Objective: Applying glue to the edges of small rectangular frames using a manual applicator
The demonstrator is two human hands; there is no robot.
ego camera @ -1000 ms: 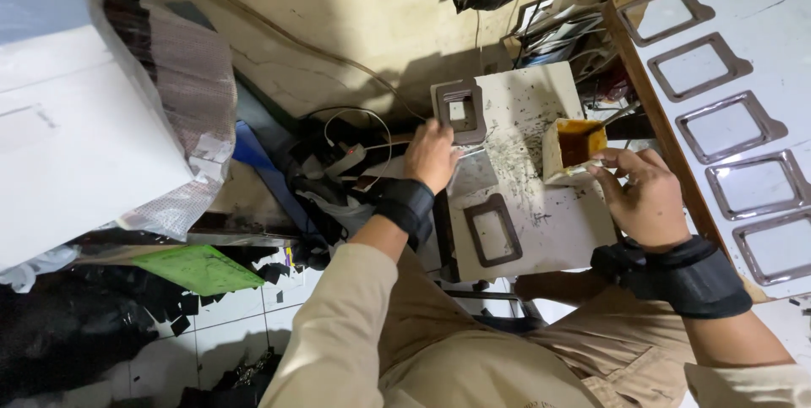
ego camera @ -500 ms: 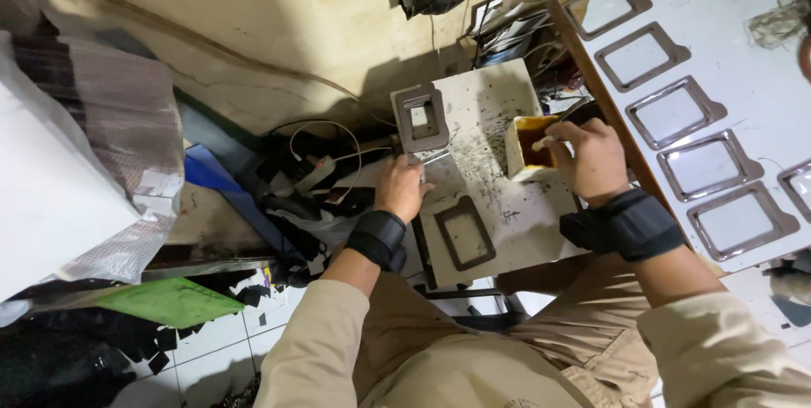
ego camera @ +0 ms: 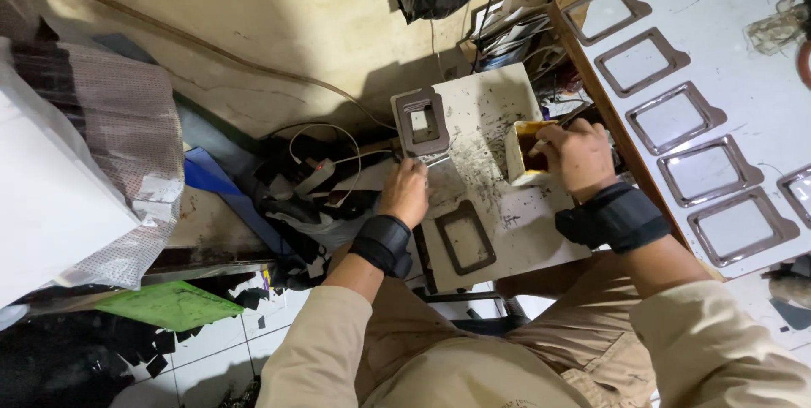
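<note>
L hand (ego camera: 405, 193), centre frame, rests on the white work board (ego camera: 507, 214), fingers curled; it seems to pinch the lower end of a dark frame piece (ego camera: 421, 123) w/ a small tool (grip hidden under the knuckles, can't tell exactly). The frame piece sits just above the L fingers, long axis running up-down in the frame, toward the wall. R hand (ego camera: 577, 157), centre right, has fingers closed narrow over the rim of a small box of brownish glue (ego camera: 525, 152), maybe holding a brush in it (too small to tell). L hand is far nearer the frame piece; R is well apart, across the board. A second dark frame (ego camera: 464, 236) lies flat on the board, below and right of the L hand. Upper right: white table (ego camera: 760, 78) w/ a row of finished frames (ego camera: 676, 116).
</note>
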